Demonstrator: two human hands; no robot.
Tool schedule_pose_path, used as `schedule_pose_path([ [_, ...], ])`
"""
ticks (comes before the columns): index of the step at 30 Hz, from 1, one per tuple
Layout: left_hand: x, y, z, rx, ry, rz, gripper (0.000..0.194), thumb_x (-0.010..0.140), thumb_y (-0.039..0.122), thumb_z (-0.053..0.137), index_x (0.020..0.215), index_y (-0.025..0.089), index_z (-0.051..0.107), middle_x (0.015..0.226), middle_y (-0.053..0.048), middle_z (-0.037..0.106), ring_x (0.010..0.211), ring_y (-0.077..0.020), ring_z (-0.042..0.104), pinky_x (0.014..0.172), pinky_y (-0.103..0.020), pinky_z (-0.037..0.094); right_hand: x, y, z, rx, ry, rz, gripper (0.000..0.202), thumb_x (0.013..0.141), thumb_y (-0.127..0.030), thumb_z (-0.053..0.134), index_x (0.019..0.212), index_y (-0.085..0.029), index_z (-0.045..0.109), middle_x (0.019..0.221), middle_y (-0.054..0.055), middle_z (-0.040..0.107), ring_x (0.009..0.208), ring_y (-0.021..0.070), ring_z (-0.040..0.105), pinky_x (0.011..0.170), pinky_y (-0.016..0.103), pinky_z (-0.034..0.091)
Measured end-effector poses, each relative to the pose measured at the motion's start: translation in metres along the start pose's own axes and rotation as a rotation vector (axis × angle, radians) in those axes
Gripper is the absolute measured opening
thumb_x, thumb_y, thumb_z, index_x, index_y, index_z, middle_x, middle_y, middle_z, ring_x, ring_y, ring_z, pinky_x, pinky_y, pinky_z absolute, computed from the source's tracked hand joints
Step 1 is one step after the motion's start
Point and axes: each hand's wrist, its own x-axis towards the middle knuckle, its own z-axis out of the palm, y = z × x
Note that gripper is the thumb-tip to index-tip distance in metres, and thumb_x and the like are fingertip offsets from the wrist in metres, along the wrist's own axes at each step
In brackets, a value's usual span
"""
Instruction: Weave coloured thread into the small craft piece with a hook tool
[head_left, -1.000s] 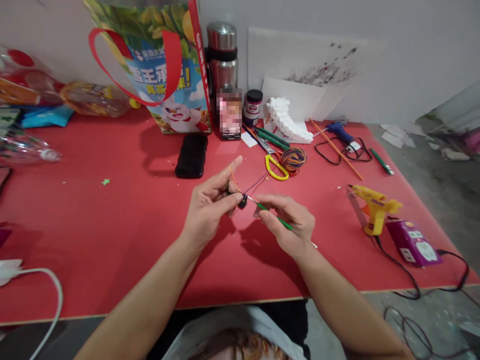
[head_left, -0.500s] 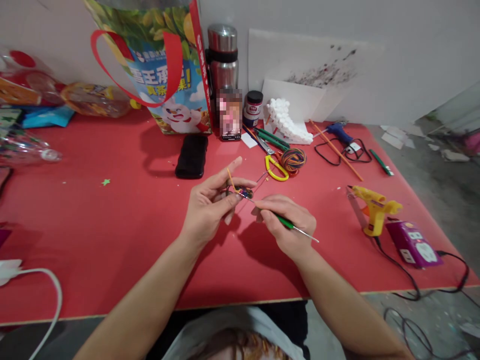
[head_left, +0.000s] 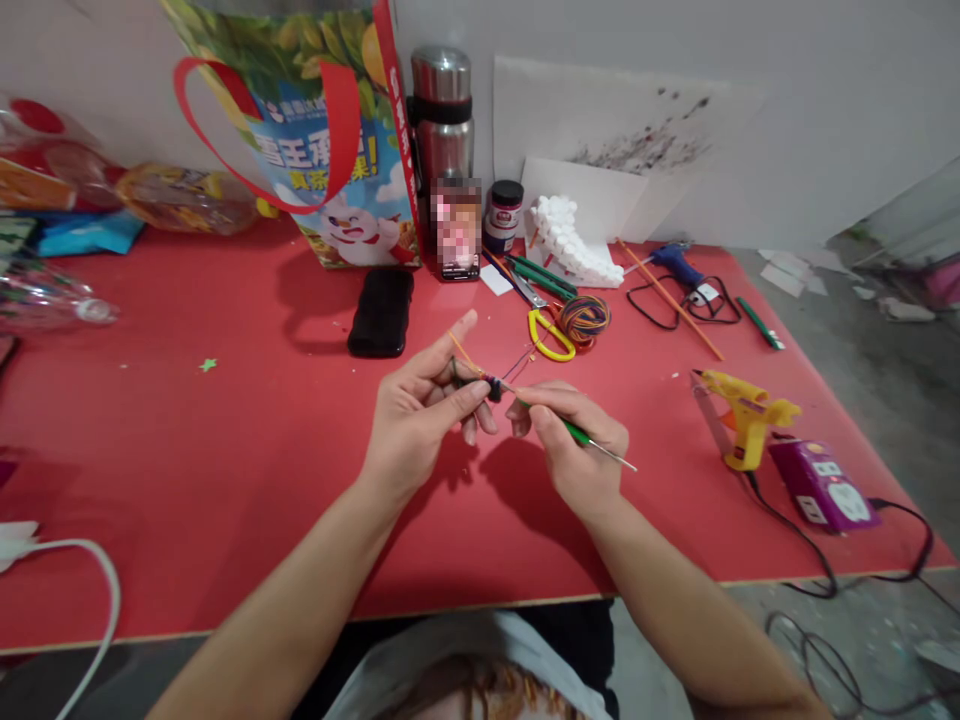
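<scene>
Between its thumb and fingers, my left hand (head_left: pixel 424 415) pinches a small dark multicoloured crochet piece (head_left: pixel 493 387). An orange-yellow strand of yarn (head_left: pixel 466 354) runs from the piece up over the raised index finger. My right hand (head_left: pixel 574 435) is closed around a crochet hook (head_left: pixel 576 432) with a green grip; its thin metal tip reaches the piece at the left thumb. Whether a loop sits on the tip is too small to tell. Behind the hands lies a ball of multicoloured yarn (head_left: pixel 586 318), with a strand leading toward the piece.
Scissors (head_left: pixel 551 335) with yellow handles lie beside the yarn ball. A black phone (head_left: pixel 382 312) rests behind my left hand; another phone (head_left: pixel 457 235) leans on a steel flask (head_left: pixel 444 120). At right are a yellow glue gun (head_left: pixel 746 415), a purple power box (head_left: pixel 821 485) and cables.
The crochet piece has turned in my left fingers, and the lower left fingers have shifted right. The hook now lies at a slightly flatter angle, its tip still at the piece.
</scene>
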Motion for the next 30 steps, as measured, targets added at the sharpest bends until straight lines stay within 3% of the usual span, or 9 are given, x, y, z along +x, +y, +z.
schedule_pose_path([
  [5,-0.004,0.002,0.001,0.003,0.034,0.004,0.065,0.082,0.015,0.084,0.144,0.029,0.068,0.086,0.001,0.07,0.059,-0.0124,0.074,0.04,-0.015,0.048,-0.003,0.004,0.003,0.073,0.061,0.038,0.024,0.099,-0.018,0.068,0.113,-0.031,0.083,0.093,0.004,0.077,0.073,0.0161,0.07,0.064,0.033,0.059],
  [17,-0.005,0.008,0.005,-0.009,0.063,-0.008,0.072,0.081,0.014,0.084,0.149,0.024,0.063,0.079,0.002,0.069,0.055,-0.0117,0.071,0.039,-0.016,0.044,-0.005,0.002,0.004,0.112,0.075,0.094,0.019,0.099,-0.023,0.069,0.11,-0.03,0.083,0.092,0.005,0.077,0.071,0.0161,0.071,0.063,0.033,0.059],
  [24,-0.01,0.003,0.008,0.107,0.034,0.011,0.077,0.086,0.012,0.079,0.157,0.027,0.054,0.08,0.003,0.067,0.054,-0.0085,0.066,0.047,-0.017,0.049,-0.006,-0.005,-0.001,-0.072,0.023,0.069,0.019,0.101,-0.023,0.066,0.115,-0.027,0.08,0.085,0.003,0.078,0.067,0.0144,0.071,0.06,0.029,0.058],
  [30,-0.008,0.001,0.009,0.053,0.034,-0.04,0.084,0.082,0.014,0.082,0.159,0.027,0.051,0.081,0.004,0.065,0.053,-0.0076,0.063,0.047,-0.018,0.048,-0.008,-0.006,-0.003,-0.244,-0.026,-0.046,0.025,0.102,-0.02,0.064,0.123,-0.028,0.075,0.085,0.001,0.078,0.07,0.0137,0.072,0.068,0.029,0.06],
])
